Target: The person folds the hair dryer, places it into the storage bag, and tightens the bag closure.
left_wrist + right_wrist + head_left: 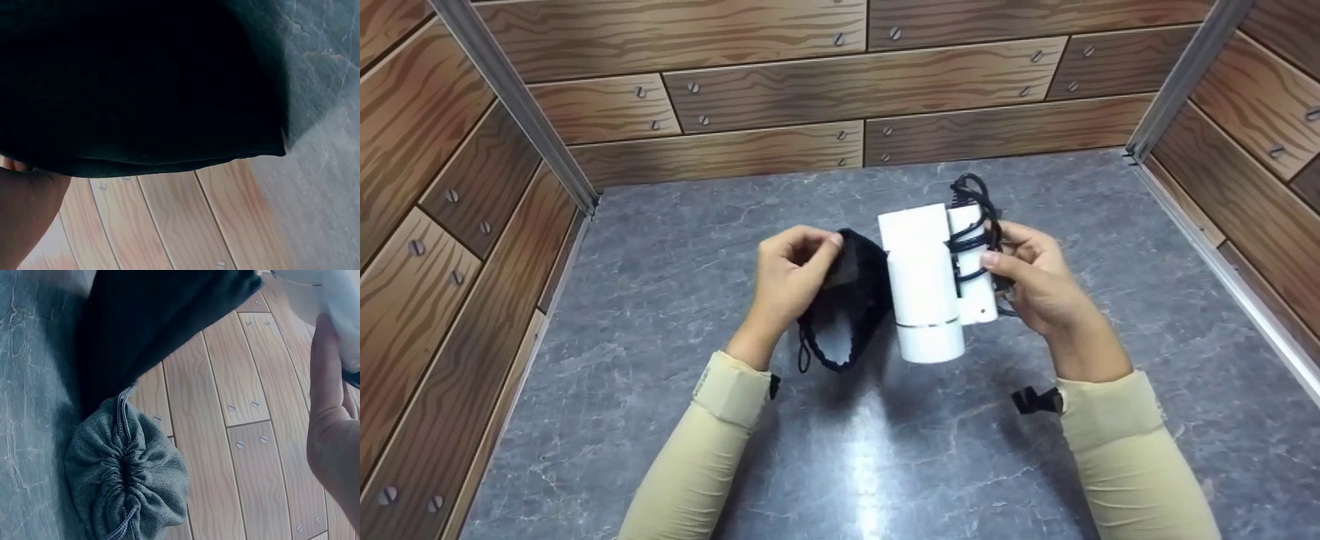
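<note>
A black drawstring pouch (pixel 868 281), with a cord loop on its near side, hangs from my left hand (pixel 787 277), whose thumb and fingers pinch its rim. Dark cloth of that pouch (pixel 140 101) fills much of the left wrist view. To its right my right hand (pixel 1046 281) grips a white folded hair dryer (pixel 926 285) by the handle, round which a black cord (pixel 971 241) is wound. Only part of the white hair dryer (pixel 301 298) shows in the right wrist view, and my right-hand fingertips are partly hidden there.
A grey gathered drawstring bag (pixel 126 472) appears beside the black cloth in the right wrist view; I cannot make it out in the head view. Wood-patterned walls (pixel 765 90) enclose the grey marbled tabletop (pixel 660 315) at the back and both sides.
</note>
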`<state>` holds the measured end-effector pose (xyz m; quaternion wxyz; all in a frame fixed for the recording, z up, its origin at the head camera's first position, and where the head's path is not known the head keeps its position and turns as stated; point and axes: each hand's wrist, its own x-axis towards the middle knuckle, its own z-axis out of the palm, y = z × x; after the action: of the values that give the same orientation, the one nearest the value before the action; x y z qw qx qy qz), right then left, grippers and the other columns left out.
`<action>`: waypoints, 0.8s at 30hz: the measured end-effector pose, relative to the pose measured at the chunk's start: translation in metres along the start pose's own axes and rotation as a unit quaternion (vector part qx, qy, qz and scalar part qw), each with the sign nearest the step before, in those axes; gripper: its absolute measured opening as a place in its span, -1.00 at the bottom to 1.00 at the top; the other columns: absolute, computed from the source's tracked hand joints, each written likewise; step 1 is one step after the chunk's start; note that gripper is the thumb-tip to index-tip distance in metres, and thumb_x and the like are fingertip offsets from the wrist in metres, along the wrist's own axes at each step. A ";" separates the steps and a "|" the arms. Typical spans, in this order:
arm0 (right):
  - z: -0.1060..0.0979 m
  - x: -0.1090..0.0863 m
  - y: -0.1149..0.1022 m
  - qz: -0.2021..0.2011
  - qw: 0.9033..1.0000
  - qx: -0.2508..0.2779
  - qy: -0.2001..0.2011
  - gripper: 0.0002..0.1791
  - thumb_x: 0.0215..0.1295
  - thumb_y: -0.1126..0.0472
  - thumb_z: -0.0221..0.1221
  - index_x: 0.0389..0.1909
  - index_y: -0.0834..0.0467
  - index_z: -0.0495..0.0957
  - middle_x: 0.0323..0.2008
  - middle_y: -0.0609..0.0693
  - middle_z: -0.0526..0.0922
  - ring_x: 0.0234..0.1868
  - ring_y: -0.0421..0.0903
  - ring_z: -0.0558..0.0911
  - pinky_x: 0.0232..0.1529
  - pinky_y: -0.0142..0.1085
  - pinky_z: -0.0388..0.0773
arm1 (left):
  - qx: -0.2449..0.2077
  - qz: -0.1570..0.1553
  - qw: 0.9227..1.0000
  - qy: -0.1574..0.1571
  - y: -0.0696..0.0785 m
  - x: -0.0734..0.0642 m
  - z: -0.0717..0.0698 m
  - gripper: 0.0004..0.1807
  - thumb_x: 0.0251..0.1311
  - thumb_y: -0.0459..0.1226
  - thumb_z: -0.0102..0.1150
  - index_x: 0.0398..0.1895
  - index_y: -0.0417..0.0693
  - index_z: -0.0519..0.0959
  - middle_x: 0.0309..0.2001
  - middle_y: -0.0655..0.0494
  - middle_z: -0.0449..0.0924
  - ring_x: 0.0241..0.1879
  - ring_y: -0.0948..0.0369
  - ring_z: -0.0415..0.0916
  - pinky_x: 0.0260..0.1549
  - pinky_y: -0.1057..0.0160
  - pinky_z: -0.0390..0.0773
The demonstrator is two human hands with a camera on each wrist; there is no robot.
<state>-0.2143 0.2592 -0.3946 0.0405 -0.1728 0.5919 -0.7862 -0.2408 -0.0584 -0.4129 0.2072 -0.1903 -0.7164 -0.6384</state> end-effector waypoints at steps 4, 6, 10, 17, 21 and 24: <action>0.001 0.000 0.002 -0.024 1.000 0.010 -0.018 -0.60 0.41 0.54 0.08 0.13 0.18 0.68 -0.20 0.04 0.84 -0.30 -0.11 0.82 -0.32 -0.23 0.80 | 0.000 0.014 0.999 0.041 0.001 0.003 -0.002 -0.92 0.32 -0.36 0.41 -0.35 -0.18 0.79 -0.47 0.04 0.73 -0.51 0.30 0.54 -0.47 0.40 0.51; 0.001 0.001 0.003 -0.030 0.999 0.018 -0.029 -0.60 0.42 0.54 0.09 0.14 0.20 0.68 -0.19 0.06 0.84 -0.29 -0.10 0.82 -0.31 -0.21 0.80 | 0.001 0.020 0.998 0.056 0.001 0.004 -0.002 -0.91 0.32 -0.36 0.41 -0.35 -0.18 0.79 -0.49 0.04 0.72 -0.53 0.30 0.52 -0.48 0.41 0.49; 0.001 0.000 0.006 -0.031 0.998 0.023 -0.058 -0.58 0.42 0.54 0.07 0.18 0.22 0.66 -0.16 0.09 0.85 -0.25 -0.07 0.84 -0.28 -0.19 0.80 | 0.006 0.031 0.995 0.089 -0.002 0.005 -0.002 -0.90 0.33 -0.35 0.41 -0.35 -0.17 0.80 -0.49 -0.01 0.74 -0.53 0.30 0.52 -0.48 0.42 0.47; 0.003 -0.002 0.012 -0.020 0.997 0.000 -0.079 -0.55 0.41 0.56 0.07 0.21 0.21 0.65 -0.14 0.08 0.85 -0.22 -0.06 0.85 -0.28 -0.19 0.80 | 0.029 0.045 0.992 0.110 -0.003 0.004 0.003 -0.90 0.34 -0.31 0.42 -0.33 -0.16 0.80 -0.44 0.02 0.79 -0.47 0.27 0.60 -0.39 0.39 0.57; 0.007 -0.003 0.016 -0.002 0.998 -0.043 -0.047 -0.55 0.39 0.55 0.14 0.18 0.14 0.67 -0.14 0.05 0.86 -0.24 -0.08 0.84 -0.31 -0.20 0.80 | 0.040 0.045 0.994 0.095 -0.001 0.004 0.008 -0.90 0.35 -0.30 0.41 -0.32 -0.14 0.80 -0.44 0.09 0.79 -0.50 0.26 0.59 -0.43 0.37 0.56; 0.009 -0.003 0.018 0.010 0.997 -0.071 -0.031 -0.56 0.37 0.54 0.19 0.16 0.11 0.68 -0.15 0.04 0.86 -0.26 -0.08 0.84 -0.32 -0.20 0.80 | 0.040 0.042 0.995 0.079 0.000 0.002 0.011 -0.90 0.35 -0.29 0.40 -0.31 -0.13 0.80 -0.43 0.10 0.79 -0.51 0.25 0.59 -0.44 0.36 0.57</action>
<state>-0.2115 0.2464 -0.4104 0.0549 -0.1937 0.6467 -0.7357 -0.2434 -0.0480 -0.4130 0.2971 -0.1605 -0.7143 -0.6130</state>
